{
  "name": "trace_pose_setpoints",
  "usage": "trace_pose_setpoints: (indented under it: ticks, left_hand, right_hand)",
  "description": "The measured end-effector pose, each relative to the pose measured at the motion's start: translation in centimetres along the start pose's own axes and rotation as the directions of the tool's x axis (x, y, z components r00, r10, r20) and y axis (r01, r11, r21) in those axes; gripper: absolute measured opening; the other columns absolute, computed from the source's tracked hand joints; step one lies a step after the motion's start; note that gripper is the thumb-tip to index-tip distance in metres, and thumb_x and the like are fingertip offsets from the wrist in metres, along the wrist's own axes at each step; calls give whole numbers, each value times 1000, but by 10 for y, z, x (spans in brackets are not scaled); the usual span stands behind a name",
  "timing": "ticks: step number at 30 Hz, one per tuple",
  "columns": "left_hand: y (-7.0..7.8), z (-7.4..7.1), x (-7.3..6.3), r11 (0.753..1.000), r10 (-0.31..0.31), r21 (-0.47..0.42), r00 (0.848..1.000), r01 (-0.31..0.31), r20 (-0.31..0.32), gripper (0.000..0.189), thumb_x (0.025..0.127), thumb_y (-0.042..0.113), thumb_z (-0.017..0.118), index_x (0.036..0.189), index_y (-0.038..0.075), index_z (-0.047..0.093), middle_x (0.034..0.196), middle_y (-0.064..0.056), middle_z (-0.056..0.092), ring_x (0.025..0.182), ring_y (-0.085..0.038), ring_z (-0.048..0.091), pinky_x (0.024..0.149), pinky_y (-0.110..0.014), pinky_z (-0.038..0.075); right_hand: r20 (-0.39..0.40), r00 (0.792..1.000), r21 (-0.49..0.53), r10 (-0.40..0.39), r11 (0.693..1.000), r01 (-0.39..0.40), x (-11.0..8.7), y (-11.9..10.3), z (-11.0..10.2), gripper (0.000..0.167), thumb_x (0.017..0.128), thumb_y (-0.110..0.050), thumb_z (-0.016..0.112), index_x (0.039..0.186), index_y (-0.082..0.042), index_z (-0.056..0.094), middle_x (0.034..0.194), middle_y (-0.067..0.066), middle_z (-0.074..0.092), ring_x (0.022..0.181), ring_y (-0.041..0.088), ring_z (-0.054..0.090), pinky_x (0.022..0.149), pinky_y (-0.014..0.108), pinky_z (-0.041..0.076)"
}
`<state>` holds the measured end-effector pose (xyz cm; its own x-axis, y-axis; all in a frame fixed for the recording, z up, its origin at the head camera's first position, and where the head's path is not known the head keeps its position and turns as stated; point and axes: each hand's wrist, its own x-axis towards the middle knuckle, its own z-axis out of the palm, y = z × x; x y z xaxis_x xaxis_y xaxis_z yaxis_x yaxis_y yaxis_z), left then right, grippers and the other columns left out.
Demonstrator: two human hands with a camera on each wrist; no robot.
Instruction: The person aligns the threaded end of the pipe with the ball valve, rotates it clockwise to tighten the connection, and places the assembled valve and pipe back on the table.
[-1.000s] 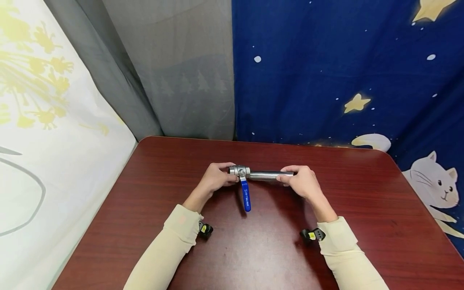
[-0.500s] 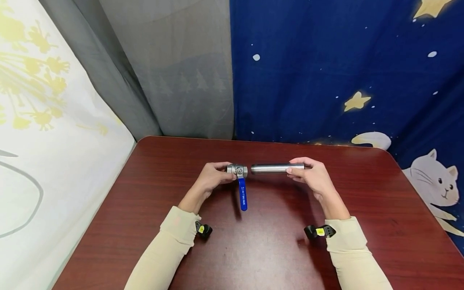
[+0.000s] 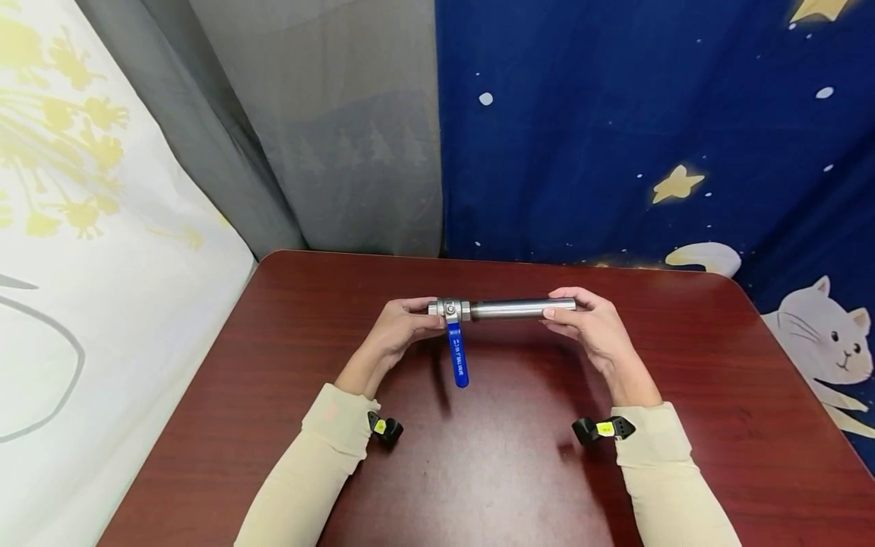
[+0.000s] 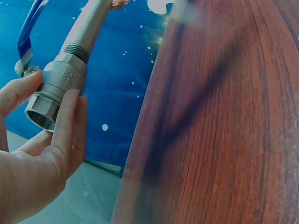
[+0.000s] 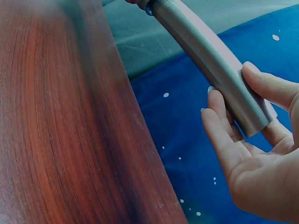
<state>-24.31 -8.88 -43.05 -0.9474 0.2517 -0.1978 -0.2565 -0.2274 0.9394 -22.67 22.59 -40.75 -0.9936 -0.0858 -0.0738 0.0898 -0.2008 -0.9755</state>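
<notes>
My left hand (image 3: pixel 401 328) pinches the steel body of a ball valve (image 4: pixel 63 79) between thumb and fingers. Its blue lever handle (image 3: pixel 458 355) points toward me in the head view. My right hand (image 3: pixel 593 323) grips the far end of a steel pipe (image 3: pixel 513 308), thumb on the near side and fingers beneath. In the left wrist view the pipe's threaded end (image 4: pixel 76 50) meets the valve's hex end, with several threads showing outside it. Valve and pipe lie in one line, held up over the table. The valve's other opening (image 4: pixel 41 118) faces away from the pipe.
The dark red wooden table (image 3: pixel 328 486) lies below both hands, and shadows fall on it. Behind stand a grey curtain (image 3: pixel 355 182) and a blue curtain (image 3: pixel 560 152) with stars. A white patterned cloth (image 3: pixel 123 319) hangs at the left. Each wrist wears a small black camera (image 3: pixel 391 431).
Half a second ago a gap showed between pipe and valve; now the pipe's end is at the valve again. The hands have risen slightly in the head view.
</notes>
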Motion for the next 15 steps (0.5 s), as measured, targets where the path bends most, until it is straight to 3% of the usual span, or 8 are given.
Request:
trace_pose_setpoints:
  ticks: [6,15]
  left_hand:
    - [0,1,-2,1000,-7,-13,1000,7,25,53,78,-11,67,130,-9,55,107,-19,64,83,-17,69,83,-33,56]
    - [5,3,-1,999,16,-35,997,-13,79,54,79,-13,63,131,-13,52,104,-16,65,83,-17,69,83,-34,56]
  right_hand:
    - [38,999,90,10,996,-13,2,5,-2,28,80,11,70,103,-5,68,94,5,63,79,18,71,82,40,55]
    - [45,999,93,-31,995,27,1,4,-5,29,79,13,70,102,-5,67,92,5,64,79,17,70,81,38,56]
